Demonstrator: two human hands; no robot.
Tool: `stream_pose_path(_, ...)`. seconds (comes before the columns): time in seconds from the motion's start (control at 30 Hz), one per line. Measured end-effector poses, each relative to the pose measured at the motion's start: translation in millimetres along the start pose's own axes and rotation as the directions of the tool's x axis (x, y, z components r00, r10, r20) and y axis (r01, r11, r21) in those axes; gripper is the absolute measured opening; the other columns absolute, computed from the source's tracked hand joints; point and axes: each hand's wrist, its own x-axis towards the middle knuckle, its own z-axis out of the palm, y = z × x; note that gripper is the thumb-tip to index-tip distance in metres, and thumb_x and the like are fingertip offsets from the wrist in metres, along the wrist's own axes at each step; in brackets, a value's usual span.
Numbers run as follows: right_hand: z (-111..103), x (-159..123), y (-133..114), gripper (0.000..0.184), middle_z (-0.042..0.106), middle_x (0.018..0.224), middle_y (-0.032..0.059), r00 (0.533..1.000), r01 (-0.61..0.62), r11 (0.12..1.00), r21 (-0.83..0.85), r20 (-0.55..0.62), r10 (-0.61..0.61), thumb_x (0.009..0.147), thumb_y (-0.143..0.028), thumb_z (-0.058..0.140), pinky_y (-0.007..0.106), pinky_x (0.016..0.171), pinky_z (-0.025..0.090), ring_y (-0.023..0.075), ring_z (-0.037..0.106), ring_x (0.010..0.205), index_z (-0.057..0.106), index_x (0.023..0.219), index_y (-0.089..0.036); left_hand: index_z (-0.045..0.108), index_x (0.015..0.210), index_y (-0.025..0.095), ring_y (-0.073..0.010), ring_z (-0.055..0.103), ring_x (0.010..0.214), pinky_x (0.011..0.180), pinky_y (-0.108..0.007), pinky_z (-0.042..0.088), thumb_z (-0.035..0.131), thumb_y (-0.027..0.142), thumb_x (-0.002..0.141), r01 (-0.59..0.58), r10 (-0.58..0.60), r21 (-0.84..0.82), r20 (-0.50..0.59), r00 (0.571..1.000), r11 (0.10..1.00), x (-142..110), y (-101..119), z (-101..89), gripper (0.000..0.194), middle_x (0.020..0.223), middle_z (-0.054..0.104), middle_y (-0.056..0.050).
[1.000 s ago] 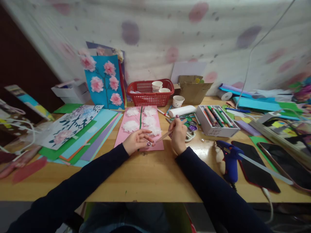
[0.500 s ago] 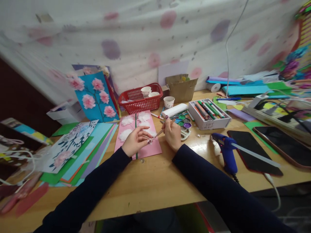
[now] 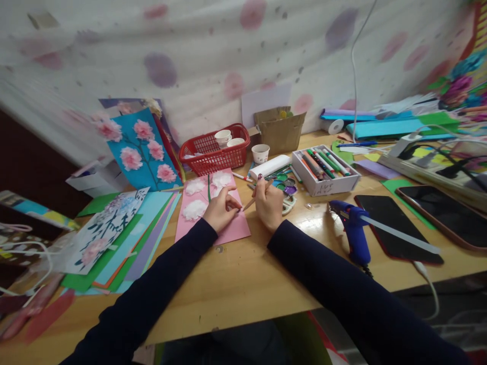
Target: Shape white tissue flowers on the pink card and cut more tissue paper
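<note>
My right hand (image 3: 268,204) is closed around a slim tan pencil-like stick (image 3: 249,204), whose pointed end slants down to the left. Its tip comes close to the fingertips of my left hand (image 3: 223,209). That hand is curled over the lower right of a pink card (image 3: 236,234), thumb and fingers drawn together; anything pinched there is too small to make out. On the card are several fluffy white paper flowers (image 3: 195,210) and a dark green stem (image 3: 209,187), partly covered by my left hand. Scissors (image 3: 289,205) lie just beyond my right hand.
Behind the card stands a red basket (image 3: 213,158) with paper cups. A white box of markers (image 3: 330,186), a paint palette (image 3: 289,190), a blue glue gun (image 3: 352,228) and two phones (image 3: 395,228) are to the right. Coloured paper sheets (image 3: 148,248) and a blue flower card (image 3: 124,139) are left.
My left hand has moved right and its fingers have closed together, nearer the stick's tip. My right hand keeps its hold on the stick. The whole view has shifted slightly.
</note>
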Motion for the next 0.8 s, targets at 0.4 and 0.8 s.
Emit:
stream_pose_path(0.4, 0.3, -3.5, -3.7, 0.049, 0.056, 0.049, 0.0016, 0.979, 0.187, 0.972, -0.139, 0.107, -0.173, 0.093, -0.035, 0.028, 0.025, 0.052, 0.034, 0.0118, 0.053, 0.047, 0.053, 0.055, -0.018, 0.039, 0.121, 0.017, -0.0141, 0.066, 0.071, 0.065, -0.025, 0.049, 0.058, 0.0, 0.067, -0.072, 0.071, 0.075, 0.018, 0.997, 0.995, 4.7, -8.0, 4.4, 0.06, 0.079, 0.069, -0.001)
stream_pose_path(0.8, 1.0, -2.7, -2.9, 0.052, 0.057, 0.047, 0.0017, 0.992, 0.113, 0.986, -0.123, 0.072, -0.105, 0.093, -0.036, 0.029, 0.026, 0.053, 0.036, 0.0114, 0.054, 0.047, 0.054, 0.051, -0.018, 0.038, 0.123, 0.015, -0.0153, 0.067, 0.073, 0.071, -0.029, 0.052, 0.054, -0.001, 0.07, -0.126, 0.116, 0.124, 0.087, 0.989, 0.984, 3.4, -0.9, 3.5, 0.057, 0.083, 0.069, -0.005)
